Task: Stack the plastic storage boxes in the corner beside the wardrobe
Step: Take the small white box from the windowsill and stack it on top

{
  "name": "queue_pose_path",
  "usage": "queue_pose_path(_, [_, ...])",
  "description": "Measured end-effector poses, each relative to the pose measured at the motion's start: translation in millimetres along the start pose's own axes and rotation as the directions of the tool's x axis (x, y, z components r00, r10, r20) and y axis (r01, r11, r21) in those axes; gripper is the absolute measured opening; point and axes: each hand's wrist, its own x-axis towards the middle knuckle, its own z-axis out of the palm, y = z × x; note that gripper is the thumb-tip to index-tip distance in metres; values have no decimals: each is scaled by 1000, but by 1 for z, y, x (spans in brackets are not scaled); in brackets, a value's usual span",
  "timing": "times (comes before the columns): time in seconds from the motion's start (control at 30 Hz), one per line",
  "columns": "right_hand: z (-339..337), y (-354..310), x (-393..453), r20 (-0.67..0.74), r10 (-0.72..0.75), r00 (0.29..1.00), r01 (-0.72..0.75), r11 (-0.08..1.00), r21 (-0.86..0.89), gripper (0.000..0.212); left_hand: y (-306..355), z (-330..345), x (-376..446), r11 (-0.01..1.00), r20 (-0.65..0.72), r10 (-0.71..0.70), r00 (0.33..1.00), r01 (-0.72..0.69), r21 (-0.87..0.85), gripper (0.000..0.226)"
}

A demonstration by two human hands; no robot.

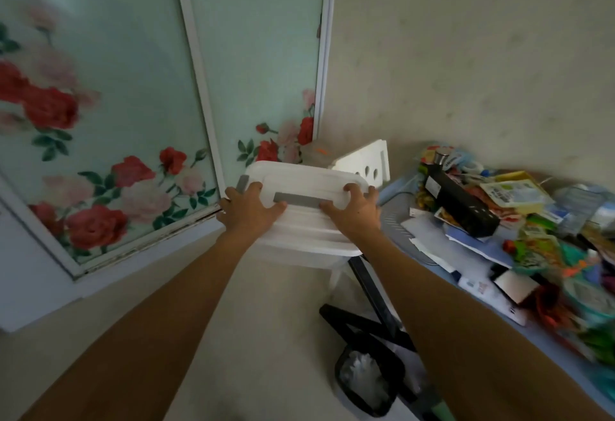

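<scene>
Both hands on the box [309,184] by the wardrobe [139,94].
Left hand [248,211] and right hand [354,209] clasp its near edge, fingers [351,187] curled over the lid; a second box [309,247] sits beneath.

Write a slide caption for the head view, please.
Both hands grip a white storage box beside the flowered wardrobe.
</scene>
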Motion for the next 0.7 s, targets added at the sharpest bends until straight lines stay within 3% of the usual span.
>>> queue_pose_path(0.33, [108, -109, 188, -51, 67, 996, -66, 998, 19, 70, -22, -10, 251, 998, 77, 59, 995, -61, 27, 74])
queue_pose_path(0.7, [199, -136, 435, -41, 125, 991, -124, 992, 36, 68, 5, 67, 508, 993, 114, 95, 989, -102, 52, 73])
